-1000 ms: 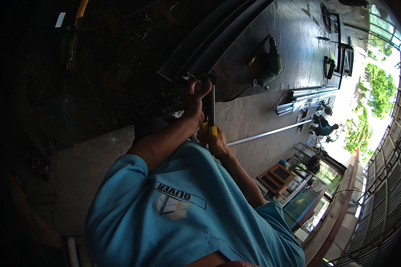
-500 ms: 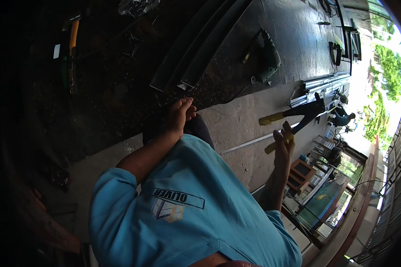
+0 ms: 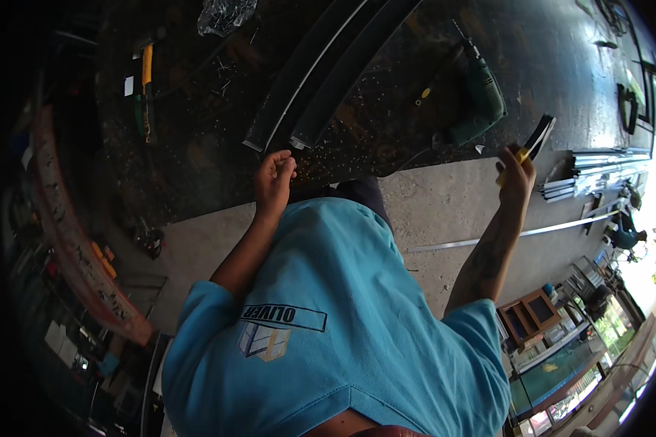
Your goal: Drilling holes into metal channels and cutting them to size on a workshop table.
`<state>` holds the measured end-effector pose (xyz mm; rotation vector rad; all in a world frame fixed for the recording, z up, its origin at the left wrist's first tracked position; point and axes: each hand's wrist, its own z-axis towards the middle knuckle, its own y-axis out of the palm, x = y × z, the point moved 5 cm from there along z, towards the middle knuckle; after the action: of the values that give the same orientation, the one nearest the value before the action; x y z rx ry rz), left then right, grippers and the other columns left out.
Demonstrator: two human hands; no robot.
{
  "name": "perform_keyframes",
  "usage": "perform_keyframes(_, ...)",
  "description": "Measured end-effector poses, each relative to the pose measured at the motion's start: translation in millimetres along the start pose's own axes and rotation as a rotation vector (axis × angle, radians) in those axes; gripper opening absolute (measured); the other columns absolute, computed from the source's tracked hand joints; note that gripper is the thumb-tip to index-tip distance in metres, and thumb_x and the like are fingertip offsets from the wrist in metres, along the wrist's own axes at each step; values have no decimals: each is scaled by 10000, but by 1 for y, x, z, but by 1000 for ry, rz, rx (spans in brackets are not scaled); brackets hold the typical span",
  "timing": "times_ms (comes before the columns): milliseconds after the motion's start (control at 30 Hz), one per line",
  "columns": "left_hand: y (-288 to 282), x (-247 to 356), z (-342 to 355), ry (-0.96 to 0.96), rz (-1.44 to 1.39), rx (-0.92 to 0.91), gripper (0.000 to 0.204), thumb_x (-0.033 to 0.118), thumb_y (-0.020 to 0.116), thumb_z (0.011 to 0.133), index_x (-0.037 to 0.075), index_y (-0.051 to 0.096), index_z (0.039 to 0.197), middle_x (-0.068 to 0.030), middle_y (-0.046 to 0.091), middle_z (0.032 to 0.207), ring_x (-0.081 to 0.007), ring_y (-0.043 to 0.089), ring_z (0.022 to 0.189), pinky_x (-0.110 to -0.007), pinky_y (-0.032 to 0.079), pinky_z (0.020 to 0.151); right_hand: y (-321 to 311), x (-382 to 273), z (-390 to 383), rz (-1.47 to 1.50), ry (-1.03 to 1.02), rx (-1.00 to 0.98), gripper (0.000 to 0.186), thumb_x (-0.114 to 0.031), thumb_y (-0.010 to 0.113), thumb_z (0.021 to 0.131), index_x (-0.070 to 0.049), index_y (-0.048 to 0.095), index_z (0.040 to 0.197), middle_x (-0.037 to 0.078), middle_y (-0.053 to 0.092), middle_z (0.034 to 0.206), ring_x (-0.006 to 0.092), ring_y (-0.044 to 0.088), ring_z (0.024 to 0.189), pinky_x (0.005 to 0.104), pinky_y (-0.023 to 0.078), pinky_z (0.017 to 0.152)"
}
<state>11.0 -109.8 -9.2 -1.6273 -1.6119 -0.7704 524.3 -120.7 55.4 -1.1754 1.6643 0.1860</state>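
In my right hand (image 3: pixel 516 175) is a pair of tin snips (image 3: pixel 541 135) with yellow handles and dark blades, its tip pointing up and away over the bench edge. My left hand (image 3: pixel 273 186) is at the front edge of the bench with its fingers curled in. It is close to the near ends of two long dark metal profiles (image 3: pixel 342 80) lying on the bench. Whether anything small is between those fingers is hidden. A pale cut tab shows at the end of the right-hand profile.
On the dark workbench (image 3: pixel 189 167) lie a green power drill (image 3: pixel 483 98), a hammer with a yellow-orange handle (image 3: pixel 147 65), loose screws and a clear plastic bag (image 3: pixel 224 16). Metal bars (image 3: pixel 598 171) lie off to the right. Another person (image 3: pixel 625 237) is farther right.
My right hand has swung up and outward with the tin snips, now over the bench edge. The left hand's fingers have curled in near the profile ends. The view has shifted.
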Motion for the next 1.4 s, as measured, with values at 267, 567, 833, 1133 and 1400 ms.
perform_keyframes(267,-35,48,-7,374,272,356,376,149,629,949,-22,540,1272,-79,618,1014,-123,602,877,-270,505,782,67,-3,53,-385,-303,274,882,-441,839,681,66,497,1316,247,576,1227,386,560,1146,440,428,1004)
perform_keyframes(567,19,107,17,852,1176,27,381,122,767,682,138,723,1060,-127,516,1365,-354,447,1276,-475,361,1065,87,14,60,259,98,-157,514,-205,815,722,38,598,1120,103,647,966,210,660,780,333,569,668)
perform_keyframes(833,24,104,46,1092,1198,-413,68,169,788,693,138,741,731,-54,489,1412,-318,378,1356,-528,276,1128,106,63,-35,836,330,-222,282,-154,695,772,5,609,988,98,645,786,213,641,616,324,563,559)
perform_keyframes(1133,30,102,72,1215,1295,-835,696,288,806,704,152,561,1341,-43,378,1532,-295,260,1450,-546,171,1180,158,91,-139,964,426,-88,263,-150,700,781,10,581,953,117,634,789,222,636,638,333,562,573)
perform_keyframes(1400,42,100,91,1373,1409,-1112,728,317,780,718,44,540,1349,-110,432,1496,-230,308,1446,-556,132,1192,186,104,-160,945,477,11,220,-146,724,756,-9,611,885,101,639,762,214,639,620,335,569,583)
